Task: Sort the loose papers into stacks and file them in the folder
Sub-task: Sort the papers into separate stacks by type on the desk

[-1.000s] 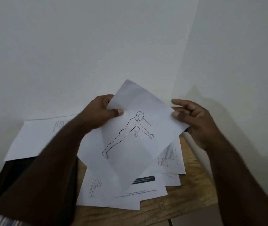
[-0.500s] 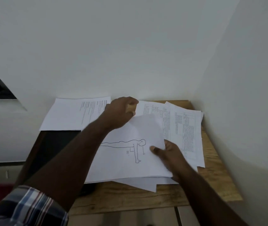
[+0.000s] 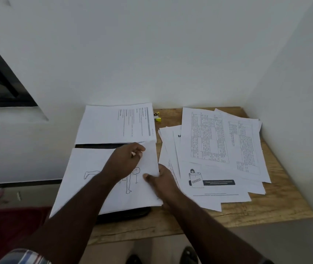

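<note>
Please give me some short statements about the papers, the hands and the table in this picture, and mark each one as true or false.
1. The sheet with the body outline drawing lies at the left, on a dark folder. True.
2. The left hand is flat on the wooden table. False: its fingers pinch the far right corner of the drawing sheet.
3. A fanned pile of loose papers lies at the right on the table. True.
4. The right hand rests on the loose pile of text sheets. False: it holds the right edge of the drawing sheet.
5. A small yellow object lies near the wall, beside the far text sheet. True.
</note>
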